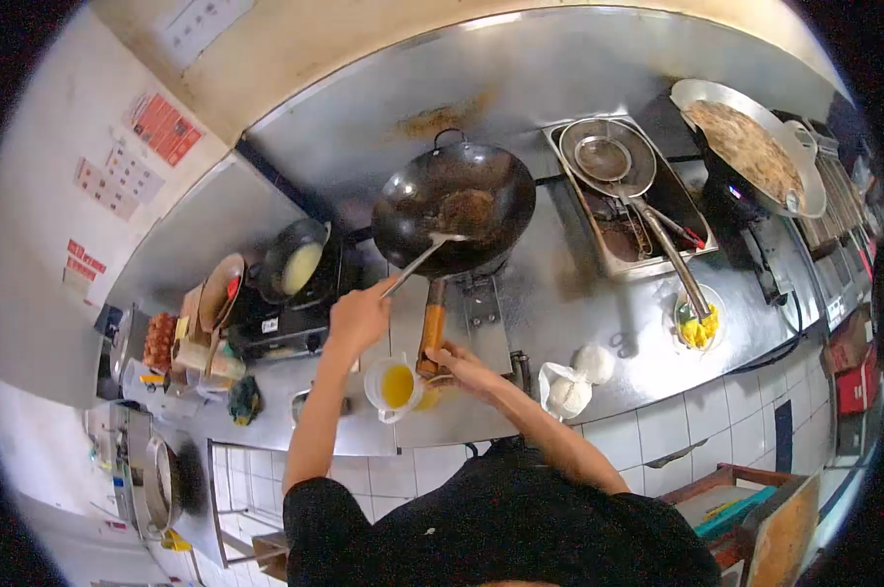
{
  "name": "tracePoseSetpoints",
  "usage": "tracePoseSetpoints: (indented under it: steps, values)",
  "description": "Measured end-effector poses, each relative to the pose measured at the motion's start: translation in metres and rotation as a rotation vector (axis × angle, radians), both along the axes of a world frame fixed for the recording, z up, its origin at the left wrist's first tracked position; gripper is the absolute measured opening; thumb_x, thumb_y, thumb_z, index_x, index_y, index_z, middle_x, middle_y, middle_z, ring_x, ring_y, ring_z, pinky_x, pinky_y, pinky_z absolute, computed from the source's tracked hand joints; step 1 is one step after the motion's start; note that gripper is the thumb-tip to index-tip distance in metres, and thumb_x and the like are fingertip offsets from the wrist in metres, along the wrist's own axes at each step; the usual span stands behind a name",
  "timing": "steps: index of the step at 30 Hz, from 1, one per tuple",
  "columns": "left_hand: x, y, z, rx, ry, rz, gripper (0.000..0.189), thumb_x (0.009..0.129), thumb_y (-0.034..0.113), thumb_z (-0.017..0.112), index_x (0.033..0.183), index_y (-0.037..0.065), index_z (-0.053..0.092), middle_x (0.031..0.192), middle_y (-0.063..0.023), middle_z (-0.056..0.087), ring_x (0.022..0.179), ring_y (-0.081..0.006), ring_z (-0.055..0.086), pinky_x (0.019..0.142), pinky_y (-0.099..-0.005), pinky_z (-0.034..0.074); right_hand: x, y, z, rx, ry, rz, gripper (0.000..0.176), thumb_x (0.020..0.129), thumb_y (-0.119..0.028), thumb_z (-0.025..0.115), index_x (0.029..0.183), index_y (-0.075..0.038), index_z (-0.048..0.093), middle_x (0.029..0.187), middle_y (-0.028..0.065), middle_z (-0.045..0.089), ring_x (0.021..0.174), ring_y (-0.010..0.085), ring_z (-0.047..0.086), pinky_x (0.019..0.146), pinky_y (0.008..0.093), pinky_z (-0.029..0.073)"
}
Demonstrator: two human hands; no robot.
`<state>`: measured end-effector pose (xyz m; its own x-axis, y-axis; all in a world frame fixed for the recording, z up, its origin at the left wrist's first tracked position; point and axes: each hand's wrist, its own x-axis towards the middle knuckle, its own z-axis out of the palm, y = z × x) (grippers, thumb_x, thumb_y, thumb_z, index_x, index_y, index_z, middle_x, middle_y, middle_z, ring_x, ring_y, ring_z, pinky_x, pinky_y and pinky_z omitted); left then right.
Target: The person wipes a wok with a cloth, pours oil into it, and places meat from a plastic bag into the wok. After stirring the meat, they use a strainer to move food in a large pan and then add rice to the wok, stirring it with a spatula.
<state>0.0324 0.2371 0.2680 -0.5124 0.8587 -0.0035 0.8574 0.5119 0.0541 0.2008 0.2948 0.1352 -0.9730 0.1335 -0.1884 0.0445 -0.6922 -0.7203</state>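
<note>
A dark wok (pixel 412 210) sits over the stove, with a patch of brown food or residue (pixel 466 210) in it. My left hand (pixel 361 320) is closed around the metal handle of a wok spatula (pixel 414 269), whose blade rests inside the wok. At the near end of the wok's wooden handle (pixel 433 328), my right hand (pixel 459 369) grips it with the thumb on top. Just left of that handle stands a clear plastic jug (pixel 374 382) holding yellow liquid (pixel 397 387).
To the right, strainers (pixel 608 157) lie across a metal tray (pixel 613 264). Beyond is a wide pan (pixel 696 93) of brown frying contents. A bowl of yellow food (pixel 698 328) and white bundles (pixel 566 391) sit near the front edge. Left are a smaller pan (pixel 283 256) and eggs (pixel 160 340).
</note>
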Motion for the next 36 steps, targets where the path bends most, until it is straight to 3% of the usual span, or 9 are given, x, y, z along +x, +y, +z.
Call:
tracePoseSetpoints:
  steps: [4, 8, 10, 16, 20, 24, 29, 33, 36]
  values:
    - [-0.021, 0.024, -0.024, 0.102, 0.039, -0.007, 0.035, 0.087, 0.024, 0.053, 0.122, 0.023, 0.056, 0.085, -0.0218, 0.064, 0.078, -0.039, 0.062, 0.073, -0.0492, 0.05, -0.044, -0.023, -0.03, -0.401, 0.139, -0.122, 0.044, 0.091, -0.022, 0.058, 0.122, -0.007, 0.031, 0.097, 0.0121, 0.056, 0.08, 0.0224, 0.063, 0.076, 0.0356, 0.056]
    - [-0.039, 0.01, -0.056, 0.193, 0.005, -0.164, 0.033, 0.088, 0.024, 0.053, 0.12, 0.023, 0.058, 0.089, -0.0179, 0.066, 0.079, -0.0386, 0.062, 0.073, -0.0485, 0.05, -0.034, -0.025, -0.018, -0.314, 0.026, -0.174, 0.04, 0.09, -0.022, 0.059, 0.119, -0.004, 0.037, 0.099, 0.0114, 0.054, 0.093, 0.023, 0.06, 0.088, 0.0361, 0.053]
    - [-0.017, -0.002, 0.007, 0.004, -0.092, -0.058, 0.034, 0.086, 0.024, 0.055, 0.12, 0.024, 0.058, 0.092, -0.0148, 0.067, 0.081, -0.0385, 0.063, 0.077, -0.0465, 0.05, -0.02, -0.021, -0.008, -0.293, 0.067, -0.091, 0.036, 0.091, -0.025, 0.058, 0.114, -0.005, 0.039, 0.093, 0.0092, 0.052, 0.09, 0.0227, 0.06, 0.087, 0.0361, 0.053]
    - [-0.036, 0.035, -0.062, 0.249, 0.0, -0.129, 0.031, 0.084, 0.02, 0.054, 0.113, 0.017, 0.062, 0.09, -0.0174, 0.065, 0.085, -0.0381, 0.062, 0.076, -0.0463, 0.05, -0.05, -0.04, -0.03, -0.282, 0.106, -0.084, 0.035, 0.092, -0.025, 0.056, 0.113, -0.009, 0.032, 0.089, 0.0081, 0.05, 0.074, 0.0214, 0.061, 0.078, 0.0346, 0.056]
    - [-0.022, 0.001, 0.011, 0.037, -0.176, -0.073, 0.029, 0.084, 0.02, 0.053, 0.111, 0.014, 0.064, 0.095, -0.0173, 0.065, 0.084, -0.0388, 0.061, 0.078, -0.0462, 0.05, -0.034, -0.021, -0.021, -0.263, 0.08, -0.103, 0.029, 0.093, -0.023, 0.055, 0.108, -0.009, 0.034, 0.083, 0.0075, 0.048, 0.071, 0.0206, 0.059, 0.07, 0.0329, 0.055]
    - [-0.026, 0.027, -0.031, 0.098, 0.004, -0.009, 0.032, 0.083, 0.019, 0.055, 0.114, 0.018, 0.062, 0.091, -0.0176, 0.066, 0.086, -0.038, 0.062, 0.079, -0.0457, 0.05, -0.045, -0.04, -0.028, -0.293, 0.036, -0.142, 0.027, 0.093, -0.022, 0.054, 0.108, -0.009, 0.035, 0.082, 0.0079, 0.05, 0.07, 0.0193, 0.058, 0.064, 0.0317, 0.052]
    - [-0.031, -0.004, 0.0, 0.125, -0.12, -0.155, 0.033, 0.081, 0.018, 0.056, 0.113, 0.017, 0.063, 0.092, -0.018, 0.066, 0.086, -0.0379, 0.062, 0.079, -0.0464, 0.049, -0.028, -0.026, -0.02, -0.222, 0.068, -0.104, 0.023, 0.095, -0.025, 0.05, 0.107, -0.01, 0.036, 0.083, 0.0092, 0.053, 0.068, 0.0209, 0.058, 0.063, 0.0339, 0.05]
    - [-0.037, 0.022, -0.052, 0.199, -0.071, -0.06, 0.034, 0.082, 0.02, 0.057, 0.116, 0.014, 0.059, 0.091, -0.0204, 0.064, 0.084, -0.0384, 0.061, 0.076, -0.046, 0.049, -0.047, -0.043, -0.032, -0.243, 0.044, -0.125, 0.024, 0.095, -0.027, 0.05, 0.106, -0.009, 0.038, 0.084, 0.0087, 0.054, 0.068, 0.0206, 0.058, 0.063, 0.0342, 0.05]
    - [-0.019, 0.001, -0.02, 0.15, -0.166, -0.097, 0.036, 0.083, 0.021, 0.056, 0.118, 0.018, 0.06, 0.104, -0.0149, 0.064, 0.095, -0.0334, 0.061, 0.086, -0.0453, 0.046, -0.028, -0.029, -0.013, -0.205, -0.027, -0.101, 0.025, 0.095, -0.026, 0.051, 0.106, -0.01, 0.035, 0.083, 0.009, 0.053, 0.065, 0.021, 0.059, 0.061, 0.0332, 0.053]
